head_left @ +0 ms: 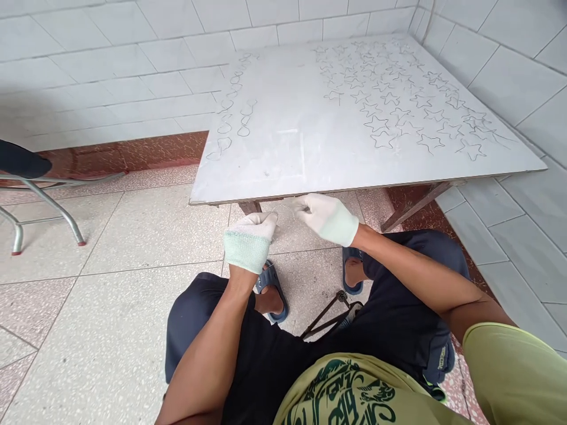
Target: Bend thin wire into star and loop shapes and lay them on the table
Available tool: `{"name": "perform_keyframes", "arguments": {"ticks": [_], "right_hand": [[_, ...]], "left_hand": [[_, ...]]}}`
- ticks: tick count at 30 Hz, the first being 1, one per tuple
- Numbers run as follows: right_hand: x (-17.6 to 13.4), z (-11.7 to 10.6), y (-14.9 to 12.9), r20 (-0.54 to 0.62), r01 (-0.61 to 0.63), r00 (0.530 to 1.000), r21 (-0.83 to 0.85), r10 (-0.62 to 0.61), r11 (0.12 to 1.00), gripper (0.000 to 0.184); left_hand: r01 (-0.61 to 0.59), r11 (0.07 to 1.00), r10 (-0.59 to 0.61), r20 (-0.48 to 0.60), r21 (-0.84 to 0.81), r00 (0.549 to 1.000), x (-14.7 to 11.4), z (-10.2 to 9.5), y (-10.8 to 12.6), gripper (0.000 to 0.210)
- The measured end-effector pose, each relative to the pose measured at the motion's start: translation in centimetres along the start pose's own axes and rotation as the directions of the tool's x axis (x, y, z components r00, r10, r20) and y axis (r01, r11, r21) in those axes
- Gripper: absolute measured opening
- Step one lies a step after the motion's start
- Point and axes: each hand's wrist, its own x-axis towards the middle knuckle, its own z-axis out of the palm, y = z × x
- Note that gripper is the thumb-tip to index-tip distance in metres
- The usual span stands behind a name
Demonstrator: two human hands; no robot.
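Note:
A thin curved wire (287, 207) spans the gap between my two gloved hands, just below the table's front edge. My left hand (251, 236), in a white glove with a pale green cuff, pinches one end of it. The other end is gripped by the closed fingers of my right hand (326, 217), gloved the same way. Many star-shaped wire pieces (390, 99) lie on the right part of the white tabletop (274, 159). Along its left side run several looped wire pieces (224, 128).
White tiled walls stand behind and to the right of the table. A wooden table leg (414, 208) slants down at the right. On the left is a metal-framed chair (48, 206). A folding metal frame (328, 316) stands on the floor between my feet.

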Motion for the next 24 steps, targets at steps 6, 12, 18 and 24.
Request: {"name": "perform_keyframes", "arguments": {"ticks": [6,12,18,24], "right_hand": [[-0.6,0.4,-0.4,-0.045,0.226,0.964,-0.377,-0.261,0.898,0.027],[-0.8,-0.8,0.5,0.042,0.375,0.913,-0.479,-0.407,0.793,0.036],[-0.9,-1.5,-0.6,0.119,0.365,0.928,-0.466,-0.352,0.806,0.033],[-1.0,-1.7,-0.4,0.107,0.255,0.966,-0.239,-0.236,0.937,0.030]], "left_hand": [[0.086,0.967,-0.059,0.119,-0.238,0.991,-0.1,0.5,-0.2,0.028],[0.159,0.948,-0.094,0.235,-0.275,0.967,0.5,1.8,-1.4,0.034],[0.158,0.967,-0.108,0.239,-0.201,0.965,0.3,1.8,-1.4,0.032],[0.150,0.971,-0.082,0.333,-0.186,0.939,0.5,1.5,-1.2,0.037]]}}
